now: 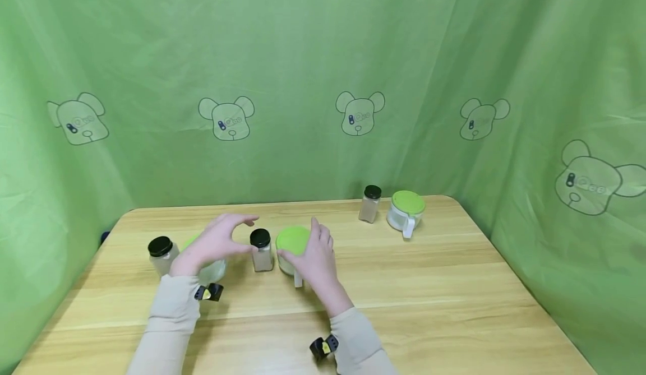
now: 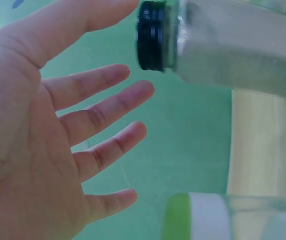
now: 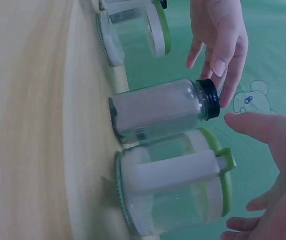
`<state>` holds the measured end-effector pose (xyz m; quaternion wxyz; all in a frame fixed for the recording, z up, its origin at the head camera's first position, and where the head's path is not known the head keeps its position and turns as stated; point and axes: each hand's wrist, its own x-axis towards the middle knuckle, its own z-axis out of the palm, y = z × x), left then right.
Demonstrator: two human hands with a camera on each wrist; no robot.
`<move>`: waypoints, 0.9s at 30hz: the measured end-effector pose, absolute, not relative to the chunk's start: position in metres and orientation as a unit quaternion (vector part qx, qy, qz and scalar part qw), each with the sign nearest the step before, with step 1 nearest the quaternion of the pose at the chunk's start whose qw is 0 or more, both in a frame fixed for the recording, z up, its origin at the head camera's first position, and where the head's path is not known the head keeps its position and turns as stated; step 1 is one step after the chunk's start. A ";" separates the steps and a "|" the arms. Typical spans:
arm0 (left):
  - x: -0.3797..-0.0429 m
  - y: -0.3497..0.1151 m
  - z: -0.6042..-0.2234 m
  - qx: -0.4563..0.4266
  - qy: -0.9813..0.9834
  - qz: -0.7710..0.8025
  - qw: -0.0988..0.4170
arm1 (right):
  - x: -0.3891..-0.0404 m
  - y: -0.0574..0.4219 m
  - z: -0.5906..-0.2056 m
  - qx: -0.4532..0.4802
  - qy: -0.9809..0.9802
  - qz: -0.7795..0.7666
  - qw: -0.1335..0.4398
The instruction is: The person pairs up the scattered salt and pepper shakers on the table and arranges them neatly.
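Observation:
A clear jar with a black screw lid [image 1: 262,254], holding pale contents, stands upright mid-table. Just left of its lid is my left hand [image 1: 221,241], fingers spread and holding nothing; the left wrist view shows the thumb close to the lid [image 2: 151,36]. Beside this jar sits a clear seasoning pot with a green lid [image 3: 170,172] and a white handle. My right hand [image 1: 317,254] hovers over the right side of that pot with thumb and fingers apart. Its palm is empty in the right wrist view, and the thumb [image 3: 250,125] points towards the black lid.
Another black-lidded jar [image 1: 162,254] and a green-lidded pot [image 1: 213,272], partly hidden by my left arm, stand at the left. At the back right are a third black-lidded jar [image 1: 369,207] and green-lidded pot [image 1: 405,213]. A green curtain [image 1: 292,55] hangs behind the wooden table [image 1: 434,291].

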<state>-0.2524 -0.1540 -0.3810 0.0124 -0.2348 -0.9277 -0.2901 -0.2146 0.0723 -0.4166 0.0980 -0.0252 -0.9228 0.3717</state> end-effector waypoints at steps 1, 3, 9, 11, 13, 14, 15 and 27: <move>-0.251 -0.154 -0.379 -0.234 -0.928 -0.290 0.016 | -0.215 0.073 -0.415 -0.024 -0.923 0.372 0.099; -0.250 -0.155 -0.377 -0.236 -0.928 -0.286 0.023 | -0.215 0.074 -0.411 -0.024 -0.923 0.371 0.101; -0.246 -0.151 -0.370 -0.249 -0.931 -0.261 0.049 | -0.216 0.085 -0.400 -0.022 -0.924 0.369 0.102; -0.245 -0.148 -0.369 -0.254 -0.934 -0.243 0.062 | -0.216 0.091 -0.397 -0.017 -0.927 0.360 0.101; -0.244 -0.144 -0.368 -0.259 -0.937 -0.221 0.078 | -0.216 0.098 -0.395 -0.009 -0.931 0.351 0.103; -0.243 -0.142 -0.367 -0.259 -0.939 -0.211 0.085 | -0.216 0.102 -0.394 -0.003 -0.933 0.345 0.106; -0.242 -0.139 -0.367 -0.261 -0.940 -0.201 0.093 | -0.217 0.106 -0.394 0.002 -0.935 0.339 0.109; -0.227 -0.103 -0.364 -0.286 -0.923 -0.142 0.214 | -0.220 0.156 -0.397 0.083 -0.947 0.263 0.165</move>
